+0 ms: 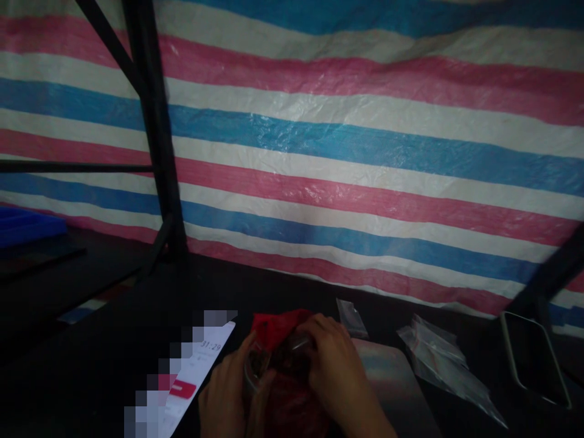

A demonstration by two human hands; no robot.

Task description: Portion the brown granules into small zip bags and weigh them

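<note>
Red plastic-looking material [292, 404] lies beneath your 2 hands, so it probably pays to keep the small round container [249, 372] steady and its rim level while you work. It sits between the thumb and fingers of your left hand [225, 386], which curl around it. Your right hand [335, 356] grips a dark glossy object [300, 345] just beside it, fingertips over its top; how firmly, you cannot tell.

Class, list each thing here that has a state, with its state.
Left hand: curled round small clear-rimmed object
Right hand: curled over dark glossy object
Red plastic: crumpled
White rectangular screen: lit
Black pale-rimmed phone: screen dark
Piled clear plastic bags: overlapping
Striped plastic sheet: creased
</note>
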